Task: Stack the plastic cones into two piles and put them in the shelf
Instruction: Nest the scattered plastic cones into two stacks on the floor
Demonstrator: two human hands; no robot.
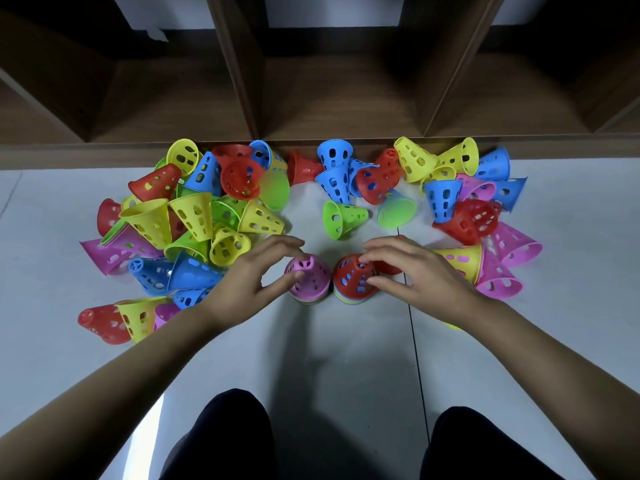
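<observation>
A: What does each grip have?

B: The left hand (251, 277) pinches the pink cone (307, 276) that tops one pile, thumb and fingertips on its narrow end. The right hand (412, 268) closes thumb and fingers round the red cone (354, 276) that tops the other. Both piles stand side by side on the floor (346, 358), just ahead of the knees.

A: So which step is this?

B: Stacking, I judge, and early: each pile shows only a few coloured rims under its top cone.

A: And next?

B: Each hand lets go and reaches outward. Loose cones lie in a heap on the left (194, 216) and another on the right (464, 202), tipped every way, so each needs turning wide end down. Beyond them, the shelf (339, 98) holds no cones.
</observation>
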